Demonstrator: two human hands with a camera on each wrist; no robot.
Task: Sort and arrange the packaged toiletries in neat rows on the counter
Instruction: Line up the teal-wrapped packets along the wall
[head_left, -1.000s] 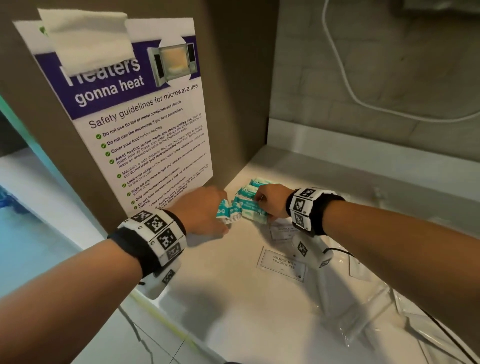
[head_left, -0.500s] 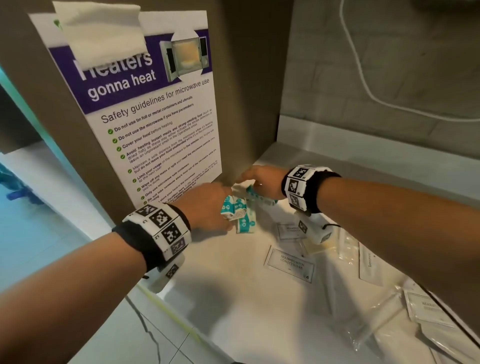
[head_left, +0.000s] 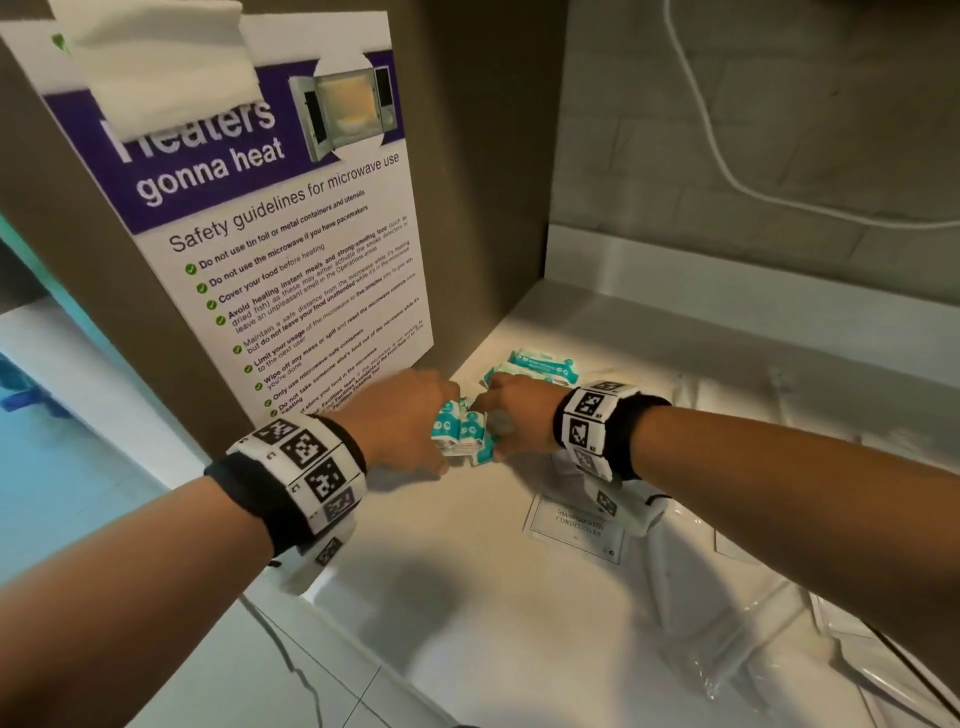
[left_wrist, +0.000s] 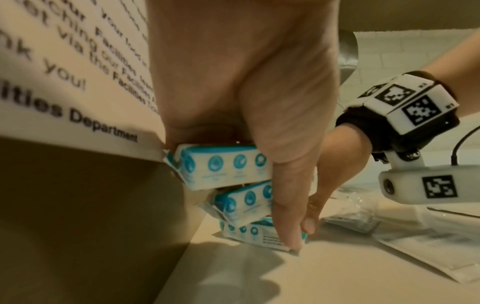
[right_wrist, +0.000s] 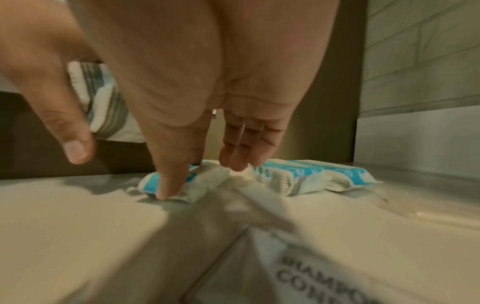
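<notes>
We see the left hand (left_wrist: 249, 86) gripping two teal-and-white packets (left_wrist: 226, 164), stacked one above the other between thumb and fingers and lifted off the counter (head_left: 467, 597). Its thumb tip reaches down to a third packet (left_wrist: 249, 231) lying flat on the counter just below.

The right hand (right_wrist: 207, 72) has its fingers extended downward; the index fingertip (right_wrist: 168, 185) presses on that lone flat packet (right_wrist: 205, 185), with the thumb spread off to the side and holding nothing. In the head view the two hands meet over the teal packets, nearly touching each other.

Just beyond the right hand we note a short row of teal packets (right_wrist: 311, 176) lying side by side near the back corner, beside the brown side panel (head_left: 467, 156).

Nearer to us, a flat white sachet (head_left: 576, 525) marked "shampoo with conditioner" lies on the counter under the right wrist. Clear-wrapped items (head_left: 727, 613) lie scattered further right; we cannot tell their contents.

A microwave safety poster (head_left: 291, 249) hangs on the panel, and a white cable (head_left: 727, 171) runs down the tiled wall.
</notes>
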